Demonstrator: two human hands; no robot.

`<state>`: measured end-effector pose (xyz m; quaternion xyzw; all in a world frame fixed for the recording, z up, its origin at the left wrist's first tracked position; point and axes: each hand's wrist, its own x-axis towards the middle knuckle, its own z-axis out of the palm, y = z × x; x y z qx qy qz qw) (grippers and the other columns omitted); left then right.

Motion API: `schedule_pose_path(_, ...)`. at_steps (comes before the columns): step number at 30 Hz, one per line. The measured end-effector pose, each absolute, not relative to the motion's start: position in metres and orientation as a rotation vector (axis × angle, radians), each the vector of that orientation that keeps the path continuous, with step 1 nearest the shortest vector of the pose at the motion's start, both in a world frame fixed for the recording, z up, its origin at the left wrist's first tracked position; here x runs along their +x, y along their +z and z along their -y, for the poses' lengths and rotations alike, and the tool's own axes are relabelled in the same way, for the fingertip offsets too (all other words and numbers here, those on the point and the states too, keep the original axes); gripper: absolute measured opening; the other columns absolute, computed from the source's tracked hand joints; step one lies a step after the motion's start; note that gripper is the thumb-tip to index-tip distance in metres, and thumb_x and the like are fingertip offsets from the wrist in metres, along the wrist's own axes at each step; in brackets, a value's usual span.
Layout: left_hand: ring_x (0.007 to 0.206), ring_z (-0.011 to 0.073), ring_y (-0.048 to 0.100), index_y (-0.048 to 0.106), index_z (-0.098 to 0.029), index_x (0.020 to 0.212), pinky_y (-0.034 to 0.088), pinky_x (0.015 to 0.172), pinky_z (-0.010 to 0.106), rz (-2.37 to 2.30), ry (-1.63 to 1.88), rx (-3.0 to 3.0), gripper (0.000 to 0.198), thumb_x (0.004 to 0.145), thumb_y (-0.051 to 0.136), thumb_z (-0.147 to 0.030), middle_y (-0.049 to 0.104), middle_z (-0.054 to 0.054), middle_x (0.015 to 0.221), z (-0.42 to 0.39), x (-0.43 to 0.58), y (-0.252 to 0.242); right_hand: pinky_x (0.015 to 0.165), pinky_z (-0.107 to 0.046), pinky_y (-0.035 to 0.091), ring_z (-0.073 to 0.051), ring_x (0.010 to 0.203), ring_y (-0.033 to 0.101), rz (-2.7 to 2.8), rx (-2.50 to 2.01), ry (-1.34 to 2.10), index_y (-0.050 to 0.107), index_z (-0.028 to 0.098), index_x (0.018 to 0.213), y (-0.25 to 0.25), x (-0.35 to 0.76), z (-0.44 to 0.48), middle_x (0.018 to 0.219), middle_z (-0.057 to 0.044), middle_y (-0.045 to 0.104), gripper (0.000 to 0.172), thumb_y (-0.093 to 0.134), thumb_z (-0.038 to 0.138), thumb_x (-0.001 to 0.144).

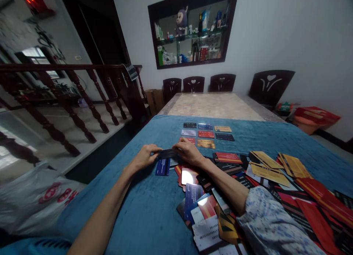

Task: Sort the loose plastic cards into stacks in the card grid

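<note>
Between my two hands a dark card [166, 153] is held up above the blue cloth [132, 207]. My left hand [146, 155] pinches its left end, and my right hand [188, 151] grips the right end, with part of the card hidden behind the fingers. Just below lies a blue card [162, 166], face down with a dark stripe. Beyond my hands, several cards rest in rows, among them a red card [206, 134], a gold card [206, 143] and a black card [224, 137]. Under my right forearm spreads a loose heap of cards [209, 229].
More cards, such as yellow ones [270, 173] and red ones [317, 196], pile up at the right. Chairs [193, 84] line the table's far end. A wooden railing [82, 89] and a white plastic bag [35, 200] are on the left.
</note>
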<state>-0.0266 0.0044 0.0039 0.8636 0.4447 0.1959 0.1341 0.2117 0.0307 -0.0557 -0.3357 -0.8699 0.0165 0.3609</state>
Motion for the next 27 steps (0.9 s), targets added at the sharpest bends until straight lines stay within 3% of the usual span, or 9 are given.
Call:
schedule_pose_path(6, 0.091, 0.0187, 0.067, 0.074, -0.019, 0.112, 0.051, 0.09, 0.033, -1.258, 0.625, 2.47, 0.038, 0.083, 0.051, -0.012, 0.076, 0.006, 0.102, -0.005, -0.025, -0.003, 0.084, -0.034, 0.045, -0.022, 0.093, 0.053, 2.312, -0.909, 0.018, 0.065, 0.018, 0.113, -0.055, 0.211, -0.028, 0.101, -0.009, 0.071, 0.028, 0.056, 0.007, 0.088)
schedule_pose_path(16, 0.11, 0.0231, 0.067, 0.063, -0.015, 0.131, 0.05, 0.1, 0.039, -1.317, 0.657, 2.442, 0.048, 0.085, 0.048, -0.017, 0.07, 0.01, 0.125, -0.015, -0.026, -0.026, 0.085, -0.035, 0.041, -0.024, 0.1, 0.055, 2.401, -1.138, 0.02, 0.056, 0.019, 0.127, -0.047, 0.21, -0.02, 0.109, -0.01, 0.069, 0.044, 0.067, 0.013, 0.084)
schedule_pose_path(21, 0.091, 0.02, 0.068, 0.052, -0.014, 0.137, 0.051, 0.087, 0.033, -1.448, 0.61, 2.461, 0.054, 0.083, 0.053, -0.017, 0.073, 0.007, 0.101, -0.013, -0.023, -0.029, 0.086, -0.038, 0.039, -0.025, 0.102, 0.054, 2.418, -1.166, 0.082, 0.052, 0.02, 0.133, -0.049, 0.21, -0.02, 0.12, -0.012, 0.067, 0.048, 0.064, 0.018, 0.086)
schedule_pose_path(24, 0.074, 0.0169, 0.063, 0.053, -0.016, 0.13, 0.049, 0.074, 0.029, -1.485, 0.609, 2.433, 0.049, 0.081, 0.055, -0.017, 0.066, 0.001, 0.081, -0.012, -0.021, -0.029, 0.087, -0.038, 0.039, -0.026, 0.106, 0.053, 2.424, -1.176, 0.092, 0.051, 0.018, 0.134, -0.05, 0.211, -0.022, 0.12, -0.013, 0.066, 0.049, 0.063, 0.02, 0.086)
schedule_pose_path(27, 0.067, 0.0152, 0.06, 0.054, -0.017, 0.122, 0.046, 0.068, 0.027, -1.462, 0.623, 2.398, 0.043, 0.08, 0.055, -0.017, 0.061, -0.002, 0.074, -0.012, -0.022, -0.03, 0.086, -0.039, 0.041, -0.028, 0.106, 0.051, 2.425, -1.179, 0.078, 0.051, 0.015, 0.135, -0.051, 0.211, -0.022, 0.115, -0.014, 0.064, 0.053, 0.063, 0.023, 0.085)
